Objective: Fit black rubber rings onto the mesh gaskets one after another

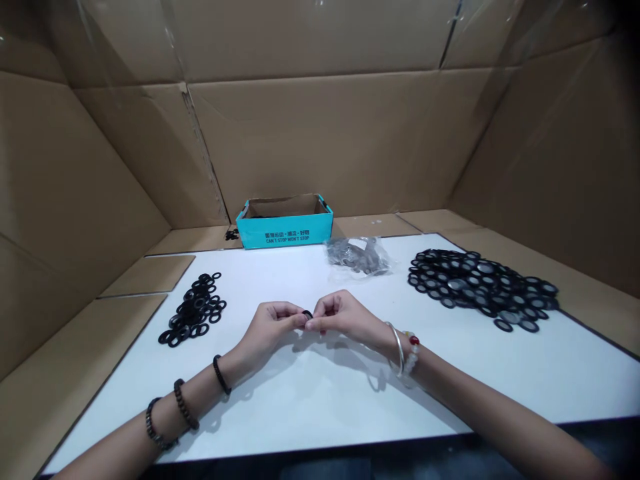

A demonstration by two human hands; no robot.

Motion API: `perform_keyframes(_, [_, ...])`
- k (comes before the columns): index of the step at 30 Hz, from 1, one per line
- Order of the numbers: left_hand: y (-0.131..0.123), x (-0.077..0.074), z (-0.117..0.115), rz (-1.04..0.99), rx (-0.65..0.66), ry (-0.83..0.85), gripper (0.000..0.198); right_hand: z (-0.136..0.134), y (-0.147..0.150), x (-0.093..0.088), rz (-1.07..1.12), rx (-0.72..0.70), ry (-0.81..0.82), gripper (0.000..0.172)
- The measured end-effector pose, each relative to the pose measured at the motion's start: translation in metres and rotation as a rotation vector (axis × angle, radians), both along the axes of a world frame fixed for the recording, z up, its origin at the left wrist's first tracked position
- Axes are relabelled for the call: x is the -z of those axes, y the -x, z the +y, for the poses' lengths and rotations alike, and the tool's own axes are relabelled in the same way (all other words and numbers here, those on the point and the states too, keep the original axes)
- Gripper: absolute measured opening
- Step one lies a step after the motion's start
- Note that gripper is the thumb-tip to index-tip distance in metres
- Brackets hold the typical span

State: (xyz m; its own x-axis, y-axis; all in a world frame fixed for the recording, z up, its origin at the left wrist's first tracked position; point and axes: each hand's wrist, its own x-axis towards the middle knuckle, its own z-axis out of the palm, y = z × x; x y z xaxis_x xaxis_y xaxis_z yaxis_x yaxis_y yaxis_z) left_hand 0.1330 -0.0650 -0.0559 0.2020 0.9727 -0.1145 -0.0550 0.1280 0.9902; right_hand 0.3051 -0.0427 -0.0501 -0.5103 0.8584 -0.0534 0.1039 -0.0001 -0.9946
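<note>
Pinched in closed fingertips of left hand (270, 328) and right hand (347, 317) — one black ring (307, 313); on counter (310, 413), at left — loose rings (189, 310).

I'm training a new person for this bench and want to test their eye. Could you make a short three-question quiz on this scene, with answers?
1. What do the left hand and right hand hold between them?

2. Fill the gap: the front of the turquoise box reads "CAN'T STOP ____ STOP".

3. Where does the plastic bag lie?
A: inside that box
B: on the white table, between the box and the right-side pile of black-rimmed pieces
C: beside the left wrist

Key: 1: a small black ring; 2: WON'T; 3: B
</note>
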Motion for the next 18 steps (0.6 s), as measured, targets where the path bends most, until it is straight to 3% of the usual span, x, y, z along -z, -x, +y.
perform_keyframes(6, [0.0015, -0.0026, 0.0, 0.041, -0.024, -0.022, 0.018, -0.0004, -0.0003, 0.0004, 0.002, 0.021, 0.02, 0.033])
perform_keyframes(11, [0.0049, -0.0027, 0.0009, 0.043, 0.081, -0.08, 0.023, -0.0013, 0.0003, -0.0002, 0.03, 0.003, 0.006, 0.036])
perform_keyframes(18, [0.0048, -0.0063, 0.0008, 0.108, 0.193, -0.212, 0.028, -0.0082, 0.0041, -0.0005, 0.012, -0.092, -0.219, 0.033])
